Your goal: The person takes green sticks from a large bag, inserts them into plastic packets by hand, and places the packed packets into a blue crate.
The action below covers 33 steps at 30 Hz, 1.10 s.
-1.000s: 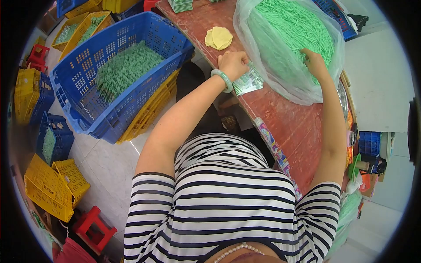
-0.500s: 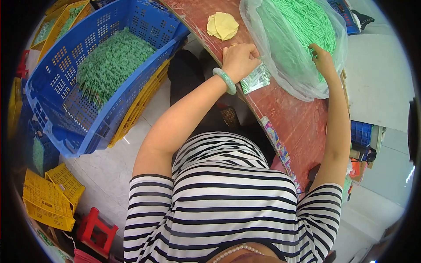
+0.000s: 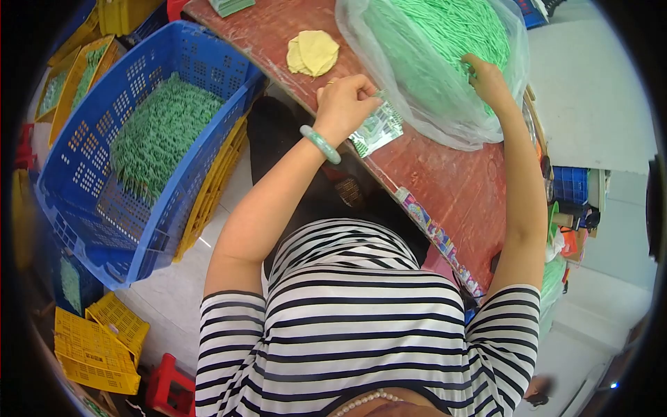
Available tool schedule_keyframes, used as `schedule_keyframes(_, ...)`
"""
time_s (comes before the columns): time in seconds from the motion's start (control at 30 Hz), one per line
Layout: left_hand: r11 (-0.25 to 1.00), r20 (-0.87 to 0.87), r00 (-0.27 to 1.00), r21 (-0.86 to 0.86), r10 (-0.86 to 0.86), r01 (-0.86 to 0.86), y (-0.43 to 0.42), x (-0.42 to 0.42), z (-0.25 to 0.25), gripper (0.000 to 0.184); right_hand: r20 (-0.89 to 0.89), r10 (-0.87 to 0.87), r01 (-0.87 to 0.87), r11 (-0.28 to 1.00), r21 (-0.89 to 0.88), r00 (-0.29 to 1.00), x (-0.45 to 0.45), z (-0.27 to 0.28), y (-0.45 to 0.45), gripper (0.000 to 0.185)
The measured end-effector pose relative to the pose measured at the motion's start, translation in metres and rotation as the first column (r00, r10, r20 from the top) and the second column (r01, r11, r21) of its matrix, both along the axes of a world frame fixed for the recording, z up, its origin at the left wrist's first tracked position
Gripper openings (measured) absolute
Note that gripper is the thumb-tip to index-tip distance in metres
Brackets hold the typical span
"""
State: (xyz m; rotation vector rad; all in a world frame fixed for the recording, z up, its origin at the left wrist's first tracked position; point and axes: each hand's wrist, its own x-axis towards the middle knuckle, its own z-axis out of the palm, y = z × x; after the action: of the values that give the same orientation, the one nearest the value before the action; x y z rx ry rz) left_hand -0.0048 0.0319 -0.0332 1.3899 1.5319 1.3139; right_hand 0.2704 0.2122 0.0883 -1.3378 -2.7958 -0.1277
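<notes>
My left hand (image 3: 345, 104), with a jade-like bangle at its wrist, pinches the top edge of a small clear packet with green printing (image 3: 379, 130). The packet lies at the near edge of the red table (image 3: 445, 187). My right hand (image 3: 488, 82) reaches into a large clear plastic bag (image 3: 445, 132), its fingers curled at the heap of thin bright green sticks (image 3: 451, 24). Whatever sits between those fingertips is too small to make out. Left of the bag, a round pale yellow cloth-like piece (image 3: 313, 53) lies on the table.
To my left, a blue perforated crate (image 3: 167, 215) holds a heap of green packets (image 3: 163, 132) and rests on a yellow crate (image 3: 215, 187). More yellow crates (image 3: 94, 347) and a red stool (image 3: 170, 389) stand on the floor. A green stack (image 3: 231, 5) sits at the table's far end.
The view has shifted, so the table and bag appear further left and the green stack now shows. My left hand keeps the packet; my right hand stays at the sticks, fingers slightly more curled.
</notes>
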Motion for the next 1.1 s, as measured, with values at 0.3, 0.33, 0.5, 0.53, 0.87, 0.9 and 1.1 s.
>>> schedule_keyframes(0.3,0.997,0.075,0.996,-0.059,-0.044,0.049,0.003,0.0,-0.004,0.017,-0.007,0.011,-0.011,1.0,0.006,1.0,-0.002,0.001,-0.004,0.037)
schedule_keyframes(0.33,0.998,0.056,0.998,-0.052,-0.031,0.034,0.004,-0.001,-0.003,0.017,-0.018,-0.015,0.014,1.0,-0.021,1.0,-0.004,0.003,-0.004,0.037)
schedule_keyframes(0.5,0.999,0.036,0.999,-0.042,-0.006,0.007,0.005,0.0,-0.011,0.021,0.005,-0.008,0.008,0.999,0.048,1.0,-0.002,-0.005,0.001,0.018)
schedule_keyframes(0.53,1.0,0.057,0.998,-0.022,-0.014,0.015,0.006,0.0,-0.013,0.021,0.003,-0.005,0.004,0.998,0.064,1.0,-0.001,-0.006,0.0,0.028)
schedule_keyframes(0.87,0.992,0.056,0.991,-0.027,-0.122,0.124,0.009,-0.008,-0.012,0.009,-0.324,-0.374,0.391,0.92,-0.014,0.869,-0.026,-0.039,0.012,0.024)
schedule_keyframes(0.9,0.989,0.036,0.989,-0.042,-0.143,0.144,0.011,-0.011,-0.011,0.009,-0.39,-0.401,0.434,0.901,-0.004,0.829,-0.029,-0.037,-0.003,0.023)
schedule_keyframes(1.1,0.98,0.142,0.974,-0.06,-0.178,0.188,0.022,-0.021,-0.018,0.007,-0.693,-0.277,0.547,0.813,0.2,0.666,-0.034,0.004,-0.093,0.013)
